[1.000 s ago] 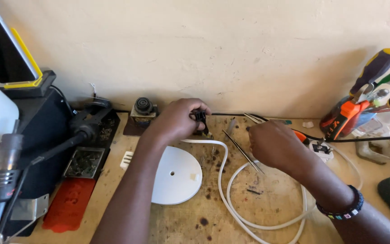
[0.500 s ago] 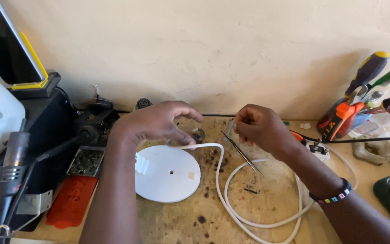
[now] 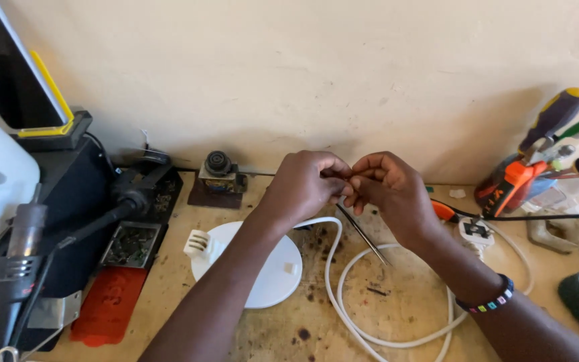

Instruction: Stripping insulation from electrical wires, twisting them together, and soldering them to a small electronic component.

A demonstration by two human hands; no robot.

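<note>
Pinching: I see left hand and right hand curled fingertip to fingertip above the workbench, closed on something tiny.
Tweezers: slanting down from the right hand's grip, tips over the bench.
White cable: looped just below both hands.
Risk: I judge the small piece could slip and vanish among the bench stains; the tweezers may snag the cable.
Hidden: the pinched piece itself; I cannot identify it.
</note>
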